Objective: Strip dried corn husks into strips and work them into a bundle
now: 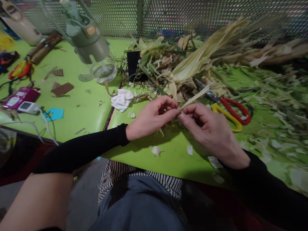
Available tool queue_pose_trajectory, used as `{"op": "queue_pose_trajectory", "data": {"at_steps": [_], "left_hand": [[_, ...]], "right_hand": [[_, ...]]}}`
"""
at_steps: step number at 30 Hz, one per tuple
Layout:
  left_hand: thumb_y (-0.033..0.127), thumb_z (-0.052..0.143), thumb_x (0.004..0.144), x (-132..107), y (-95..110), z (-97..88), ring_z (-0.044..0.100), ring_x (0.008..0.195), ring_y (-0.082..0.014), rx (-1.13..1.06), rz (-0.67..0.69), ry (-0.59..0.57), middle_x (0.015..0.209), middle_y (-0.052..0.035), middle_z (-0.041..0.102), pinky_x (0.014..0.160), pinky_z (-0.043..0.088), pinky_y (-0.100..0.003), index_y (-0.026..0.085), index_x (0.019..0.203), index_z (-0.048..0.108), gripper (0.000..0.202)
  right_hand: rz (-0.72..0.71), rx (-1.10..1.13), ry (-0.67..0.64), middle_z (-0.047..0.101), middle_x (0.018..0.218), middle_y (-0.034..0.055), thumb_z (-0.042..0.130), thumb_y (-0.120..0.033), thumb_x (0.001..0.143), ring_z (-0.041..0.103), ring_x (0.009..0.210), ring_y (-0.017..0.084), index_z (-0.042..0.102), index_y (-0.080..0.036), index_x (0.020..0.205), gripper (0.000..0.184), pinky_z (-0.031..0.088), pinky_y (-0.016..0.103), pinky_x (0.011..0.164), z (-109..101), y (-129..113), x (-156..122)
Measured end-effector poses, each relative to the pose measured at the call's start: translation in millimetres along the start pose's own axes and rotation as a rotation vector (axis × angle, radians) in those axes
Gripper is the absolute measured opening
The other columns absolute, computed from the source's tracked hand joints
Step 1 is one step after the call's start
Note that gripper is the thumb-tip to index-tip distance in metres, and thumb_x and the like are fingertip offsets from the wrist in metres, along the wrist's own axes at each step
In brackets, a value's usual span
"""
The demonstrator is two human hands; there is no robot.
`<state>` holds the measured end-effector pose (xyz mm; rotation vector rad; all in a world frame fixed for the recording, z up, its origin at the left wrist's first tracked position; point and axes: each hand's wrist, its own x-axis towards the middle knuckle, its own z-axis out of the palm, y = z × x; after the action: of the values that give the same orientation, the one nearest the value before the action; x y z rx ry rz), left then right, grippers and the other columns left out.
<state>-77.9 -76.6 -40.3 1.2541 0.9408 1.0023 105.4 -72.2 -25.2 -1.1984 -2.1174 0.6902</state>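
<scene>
Above the front part of the green table, my left hand [156,115] and my right hand [207,128] meet, fingertips nearly touching. Both pinch a thin pale strip of corn husk [194,97], whose flared end points up and to the right. A short curled bit hangs below the left fingers. Scissors [232,112] with one red and one yellow handle lie just right of my right hand, their blades partly under husk. Behind the hands is a heap of dried corn husks [192,64]. A crumpled white tissue [122,100] lies left of my left hand.
A clear-based greenish bottle [93,48] stands at the back left. Further left are a purple box [21,98], a white device with a cable [29,107] and a blue paper piece [54,114]. Husk scraps [284,115] cover the right side. A perforated metal screen [168,16] closes the back.
</scene>
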Motion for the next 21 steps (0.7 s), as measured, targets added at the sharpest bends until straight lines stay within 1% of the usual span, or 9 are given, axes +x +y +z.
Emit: {"op": "queue_pose_trajectory", "data": {"at_steps": [2,4,6,8,10,13,15,18,21], "left_hand": [[0.021,0.064,0.097,-0.4,0.0,-0.1,0.053,0.052,-0.0028,0.001,-0.005,-0.024,0.075,0.0056,0.057,0.049,0.044,-0.017,0.017,0.093,0.053,0.012],[0.019,0.061,0.099,-1.0,2.7,-0.2,0.053,0.05,-0.003,-0.018,-0.029,-0.059,0.075,0.0057,0.058,0.046,0.044,-0.017,0.016,0.099,0.056,0.006],[0.018,0.06,0.099,-1.6,7.0,-0.2,0.056,0.052,-0.0033,-0.046,-0.07,-0.079,0.077,0.0045,0.061,0.046,0.044,-0.016,0.015,0.102,0.059,0.004],[0.018,0.06,0.099,-2.0,10.2,-0.1,0.059,0.054,-0.0037,-0.074,-0.13,-0.079,0.079,0.0026,0.065,0.047,0.045,-0.015,0.014,0.102,0.06,0.005],[0.016,0.06,0.1,-1.7,10.0,0.3,0.062,0.055,-0.0042,-0.11,-0.209,-0.089,0.082,0.0002,0.07,0.047,0.046,-0.015,0.013,0.106,0.061,0.007],[0.015,0.061,0.099,-0.2,3.9,0.9,0.065,0.059,-0.0049,-0.211,-0.312,-0.127,0.086,-0.0027,0.074,0.051,0.049,-0.015,0.012,0.109,0.062,0.011],[0.015,0.064,0.097,0.5,-0.5,1.2,0.067,0.062,-0.0053,-0.282,-0.344,-0.142,0.088,-0.0032,0.074,0.053,0.05,-0.016,0.012,0.105,0.063,0.009],[0.015,0.067,0.096,-0.9,-2.0,1.7,0.067,0.062,-0.0055,-0.325,-0.359,-0.165,0.083,-0.0021,0.073,0.054,0.051,-0.016,0.012,0.095,0.063,0.005],[0.017,0.066,0.096,-5.5,2.2,4.2,0.068,0.066,-0.0052,-0.341,-0.37,-0.157,0.078,-0.0012,0.073,0.059,0.054,-0.015,0.012,0.087,0.063,0.011]], "right_hand": [[-0.015,-0.004,-0.03,0.061,0.063,-0.0024,0.063,-0.033,0.095,0.047,0.048,0.01,0.062,-0.022,0.084,0.015,0.033,0.025,0.044,-2.0,-0.9,-0.2],[-0.013,0.007,-0.041,0.059,0.061,-0.0028,0.065,-0.038,0.096,0.045,0.048,0.01,0.063,-0.021,0.082,0.022,0.033,0.025,0.044,-4.7,-1.2,-0.3],[0.028,0.012,-0.025,0.054,0.057,-0.0036,0.067,-0.047,0.095,0.04,0.047,0.009,0.062,-0.021,0.075,0.033,0.03,0.026,0.042,-7.0,-0.5,-0.2],[0.084,0.017,0.022,0.052,0.055,-0.0036,0.065,-0.054,0.096,0.039,0.047,0.009,0.06,-0.021,0.072,0.041,0.029,0.026,0.042,-8.0,1.2,0.8],[0.112,0.054,0.081,0.058,0.061,-0.0017,0.063,-0.054,0.098,0.045,0.051,0.01,0.063,-0.021,0.08,0.037,0.033,0.026,0.045,-7.1,3.7,2.5],[0.106,0.15,0.119,0.069,0.075,0.0016,0.067,-0.048,0.096,0.057,0.061,0.013,0.068,-0.021,0.092,0.028,0.043,0.026,0.053,-3.4,7.1,5.3],[0.094,0.185,0.099,0.072,0.078,0.0028,0.069,-0.046,0.094,0.06,0.061,0.014,0.07,-0.022,0.09,0.025,0.045,0.027,0.053,-1.1,7.7,6.3],[0.095,0.207,0.092,0.074,0.076,0.0029,0.071,-0.042,0.092,0.063,0.061,0.015,0.071,-0.023,0.083,0.022,0.047,0.028,0.053,0.3,5.5,5.8],[0.124,0.204,0.113,0.075,0.077,0.0024,0.071,-0.039,0.093,0.067,0.069,0.018,0.073,-0.023,0.081,0.02,0.051,0.029,0.061,-0.2,3.8,3.9]]}}
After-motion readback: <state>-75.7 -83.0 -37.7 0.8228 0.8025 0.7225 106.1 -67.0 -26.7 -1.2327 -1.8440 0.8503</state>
